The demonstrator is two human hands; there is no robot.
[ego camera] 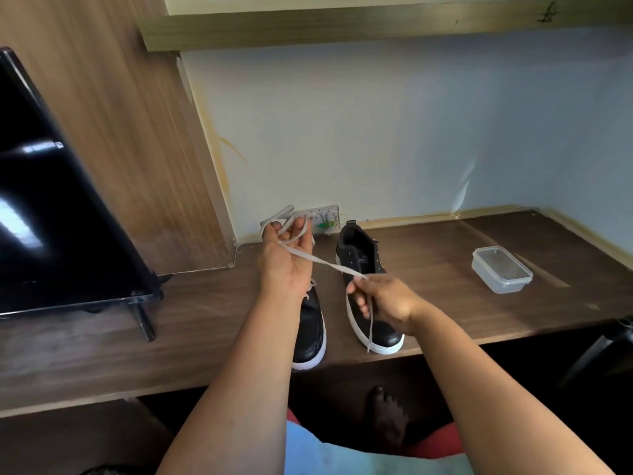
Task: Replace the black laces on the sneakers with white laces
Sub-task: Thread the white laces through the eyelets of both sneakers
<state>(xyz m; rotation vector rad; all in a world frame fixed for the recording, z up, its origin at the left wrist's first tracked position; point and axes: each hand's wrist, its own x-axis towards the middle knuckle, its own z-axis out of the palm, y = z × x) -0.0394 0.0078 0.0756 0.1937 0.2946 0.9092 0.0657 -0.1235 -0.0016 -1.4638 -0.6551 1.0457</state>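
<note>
Two black sneakers with white soles stand side by side on the wooden desk, toes toward me. The left sneaker (311, 332) is mostly hidden behind my left forearm; a bit of white lace shows at its top. The right sneaker (363, 272) shows open eyelets with no lace in them. A white lace (322, 262) stretches between my hands above the shoes. My left hand (286, 258) is raised and grips bunched loops of it. My right hand (382, 301) pinches the lace lower down, and the loose end hangs over the right sneaker's toe.
A black TV (51, 207) on a stand fills the left of the desk (445, 269). A clear lidded plastic container (500, 269) sits at the right. A wall socket (325, 217) is behind the shoes. A dark chair part (603, 347) is at the right edge.
</note>
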